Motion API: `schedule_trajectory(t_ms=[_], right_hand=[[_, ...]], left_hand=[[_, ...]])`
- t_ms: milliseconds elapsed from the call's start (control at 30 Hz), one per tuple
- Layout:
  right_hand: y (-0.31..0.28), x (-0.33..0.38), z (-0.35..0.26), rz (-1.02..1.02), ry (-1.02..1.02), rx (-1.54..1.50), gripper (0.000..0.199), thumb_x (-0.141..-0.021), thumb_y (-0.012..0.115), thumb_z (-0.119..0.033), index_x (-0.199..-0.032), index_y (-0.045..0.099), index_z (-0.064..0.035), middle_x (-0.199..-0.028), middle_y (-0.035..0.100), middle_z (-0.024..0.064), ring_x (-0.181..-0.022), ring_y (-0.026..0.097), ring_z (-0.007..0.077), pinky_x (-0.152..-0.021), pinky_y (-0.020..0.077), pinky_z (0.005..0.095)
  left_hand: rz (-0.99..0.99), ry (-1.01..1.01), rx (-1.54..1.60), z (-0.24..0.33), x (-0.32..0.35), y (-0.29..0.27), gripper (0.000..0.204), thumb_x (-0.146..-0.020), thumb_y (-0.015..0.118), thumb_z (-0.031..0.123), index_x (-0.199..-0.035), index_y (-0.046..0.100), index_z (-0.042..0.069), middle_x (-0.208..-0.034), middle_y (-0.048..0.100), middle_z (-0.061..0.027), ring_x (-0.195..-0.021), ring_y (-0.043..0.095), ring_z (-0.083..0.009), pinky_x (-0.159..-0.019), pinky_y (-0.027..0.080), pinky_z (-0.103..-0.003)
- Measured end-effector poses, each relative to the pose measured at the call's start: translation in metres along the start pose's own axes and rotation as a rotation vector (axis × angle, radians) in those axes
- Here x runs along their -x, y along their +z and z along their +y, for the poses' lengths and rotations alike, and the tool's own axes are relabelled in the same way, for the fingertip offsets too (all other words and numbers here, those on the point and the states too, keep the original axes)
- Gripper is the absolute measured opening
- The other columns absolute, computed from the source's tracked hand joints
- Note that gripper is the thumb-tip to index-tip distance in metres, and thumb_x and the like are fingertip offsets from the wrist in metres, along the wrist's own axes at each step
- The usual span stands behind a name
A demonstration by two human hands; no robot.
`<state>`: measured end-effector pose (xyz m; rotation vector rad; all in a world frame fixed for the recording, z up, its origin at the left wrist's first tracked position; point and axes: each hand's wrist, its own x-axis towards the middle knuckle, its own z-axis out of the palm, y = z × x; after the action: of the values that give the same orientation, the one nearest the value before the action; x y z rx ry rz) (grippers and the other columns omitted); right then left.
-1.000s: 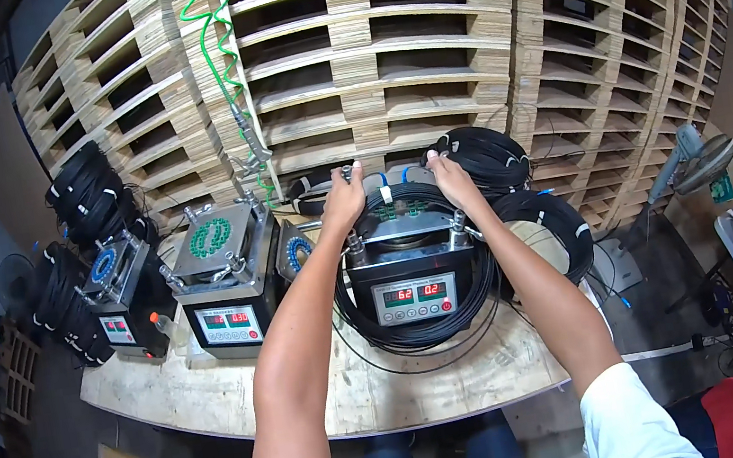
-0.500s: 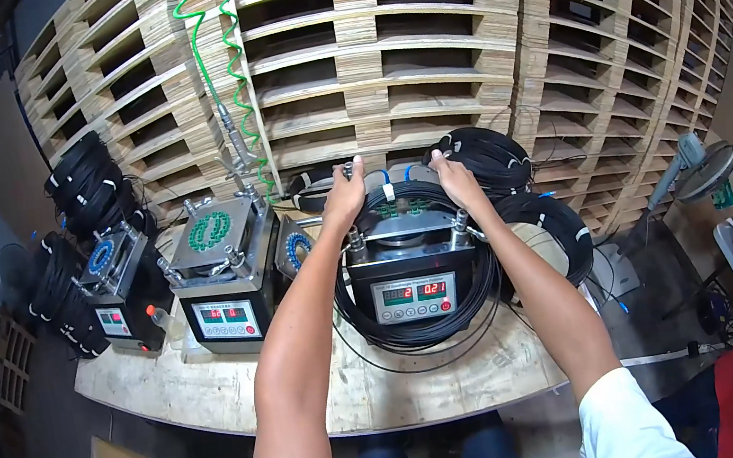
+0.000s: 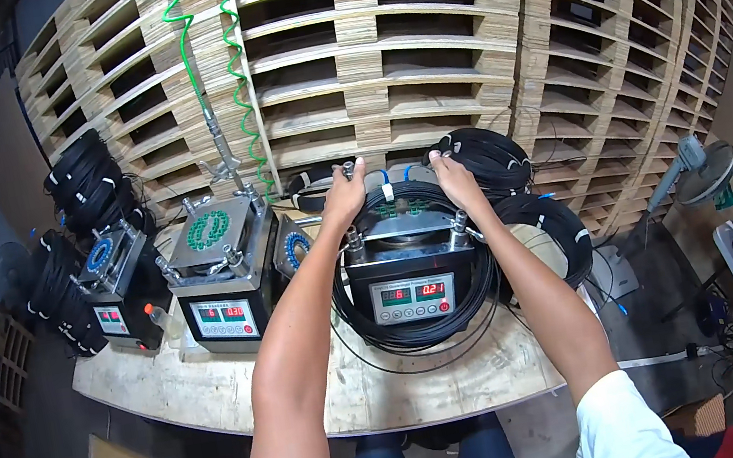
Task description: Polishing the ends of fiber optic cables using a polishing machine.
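A grey metal machine (image 3: pixel 410 272) with a small panel of red digits stands on the wooden bench (image 3: pixel 220 396) in front of me. A coil of thin black cable (image 3: pixel 421 331) is looped around it. My left hand (image 3: pixel 345 196) grips the coil at the far left of the machine's top. My right hand (image 3: pixel 452 177) grips the same coil at the far right, beside a white band on the cable. Both arms reach straight forward over the machine.
Two similar machines (image 3: pixel 222 273) (image 3: pixel 116 293) stand to the left. More black cable coils (image 3: pixel 83 183) (image 3: pixel 494 156) lie at the left and right. Stacked wooden pallets (image 3: pixel 413 39) form a wall behind. A green spiral hose (image 3: pixel 185 37) hangs down.
Both hands stay on the coil at the far side of the machine. The view has shifted slightly to the left.
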<state>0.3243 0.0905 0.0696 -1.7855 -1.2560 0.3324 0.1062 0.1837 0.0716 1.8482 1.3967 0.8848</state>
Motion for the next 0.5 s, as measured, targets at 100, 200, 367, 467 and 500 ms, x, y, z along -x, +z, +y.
schedule_trajectory(t_ms=[100, 200, 367, 467, 500], right_hand=[[0.000, 0.001, -0.002, -0.022, 0.012, 0.050, 0.064, -0.100, 0.032, -0.056, -0.117, 0.064, -0.0032, -0.118, 0.063, 0.0287, -0.117, 0.054, 0.0484, -0.098, 0.0436, 0.0482], [0.003, 0.001, 0.000, -0.036, -0.038, 0.015, 0.061, -0.102, 0.031, -0.053, -0.114, 0.064, -0.0024, -0.116, 0.063, 0.0298, -0.115, 0.055, 0.0488, -0.096, 0.0441, 0.0490], [0.005, -0.006, 0.013, 0.006, -0.096, -0.054, 0.058, -0.102, 0.034, -0.050, -0.115, 0.062, -0.0017, -0.115, 0.062, 0.0300, -0.114, 0.054, 0.0489, -0.095, 0.0444, 0.0483], [0.007, -0.005, 0.009, -0.002, -0.065, -0.043, 0.057, -0.101, 0.035, -0.050, -0.118, 0.061, -0.0024, -0.117, 0.062, 0.0296, -0.116, 0.054, 0.0478, -0.096, 0.0443, 0.0477], [0.007, -0.005, 0.007, -0.005, -0.065, -0.045, 0.057, -0.101, 0.035, -0.050, -0.118, 0.061, -0.0024, -0.117, 0.062, 0.0296, -0.116, 0.054, 0.0478, -0.096, 0.0443, 0.0477]], left_hand=[[-0.009, -0.027, 0.005, -0.003, -0.003, 0.000, 0.095, -0.090, 0.036, 0.074, -0.152, 0.027, 0.003, -0.143, 0.045, -0.0315, -0.135, 0.042, -0.0436, -0.113, 0.032, -0.046], [-0.017, -0.026, 0.023, -0.006, -0.003, -0.001, 0.095, -0.090, 0.036, 0.074, -0.153, 0.027, 0.003, -0.144, 0.044, -0.0315, -0.136, 0.042, -0.0432, -0.113, 0.032, -0.046], [-0.004, 0.000, -0.005, -0.006, -0.003, 0.002, 0.093, -0.091, 0.037, 0.072, -0.150, 0.032, 0.001, -0.140, 0.048, -0.0322, -0.134, 0.044, -0.0438, -0.112, 0.033, -0.046], [0.010, 0.011, -0.008, -0.010, -0.006, -0.001, 0.090, -0.092, 0.038, 0.070, -0.147, 0.035, -0.001, -0.137, 0.050, -0.0330, -0.133, 0.045, -0.0445, -0.111, 0.034, -0.046], [0.008, 0.032, 0.008, -0.011, -0.008, -0.002, 0.090, -0.092, 0.038, 0.070, -0.147, 0.036, -0.002, -0.136, 0.051, -0.0333, -0.132, 0.045, -0.0449, -0.111, 0.035, -0.046]])
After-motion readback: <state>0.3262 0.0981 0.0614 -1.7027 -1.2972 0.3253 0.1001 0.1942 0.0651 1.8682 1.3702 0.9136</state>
